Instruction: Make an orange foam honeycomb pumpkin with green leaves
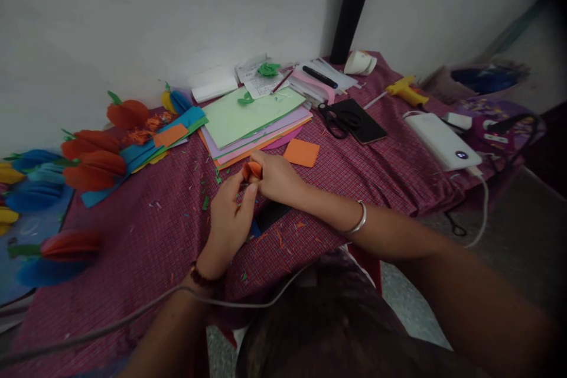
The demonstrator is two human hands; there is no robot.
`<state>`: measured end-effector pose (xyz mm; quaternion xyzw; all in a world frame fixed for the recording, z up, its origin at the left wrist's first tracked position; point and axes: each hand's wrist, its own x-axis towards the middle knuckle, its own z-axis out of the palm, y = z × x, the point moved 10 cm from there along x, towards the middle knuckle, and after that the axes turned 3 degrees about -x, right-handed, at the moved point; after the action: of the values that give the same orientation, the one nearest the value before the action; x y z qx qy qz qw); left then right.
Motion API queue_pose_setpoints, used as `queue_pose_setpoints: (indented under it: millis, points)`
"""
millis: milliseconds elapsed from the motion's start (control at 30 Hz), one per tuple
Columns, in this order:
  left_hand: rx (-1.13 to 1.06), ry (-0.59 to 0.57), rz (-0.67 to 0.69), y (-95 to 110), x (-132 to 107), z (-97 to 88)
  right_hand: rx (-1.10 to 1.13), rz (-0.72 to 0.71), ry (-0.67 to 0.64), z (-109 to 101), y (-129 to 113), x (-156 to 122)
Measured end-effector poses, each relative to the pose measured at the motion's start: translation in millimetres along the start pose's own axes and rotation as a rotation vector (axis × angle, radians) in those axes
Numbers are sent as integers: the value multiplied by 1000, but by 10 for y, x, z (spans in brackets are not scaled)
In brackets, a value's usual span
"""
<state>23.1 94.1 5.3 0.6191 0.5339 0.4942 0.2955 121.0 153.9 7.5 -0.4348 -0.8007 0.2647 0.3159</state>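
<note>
Between my two hands is a small piece of folded orange paper [252,170], held above the near middle of the table. My left hand [230,212] pinches it from the left with thumb and fingers. From the right, my right hand [279,176] grips it too, its fingers curled and partly hidden. A flat orange paper piece [302,153] lies just beyond my right hand. Under the hands a dark flat object [271,215] is partly covered, and orange paper scraps [280,237] are scattered near it.
A stack of coloured paper sheets [248,118] lies beyond my hands, with black scissors [336,121] to its right. Paper flowers [95,168] crowd the left side. A yellow glue gun [407,91], white power bank [443,139] and tall black bottle [352,12] stand right. A cable [177,290] crosses my left forearm.
</note>
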Motion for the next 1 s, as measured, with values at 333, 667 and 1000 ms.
queue_pose_setpoints:
  millis: [333,667,1000]
  points:
    - [-661,-16,-358,-450,125,-40,807,24,-225,226,-117,15]
    - [-842,-98,-469,-514,78,115,1081,172,-90,47,196,96]
    - [-952,-133,-446,-485,104,120,1088,99,-410,463,-62,-80]
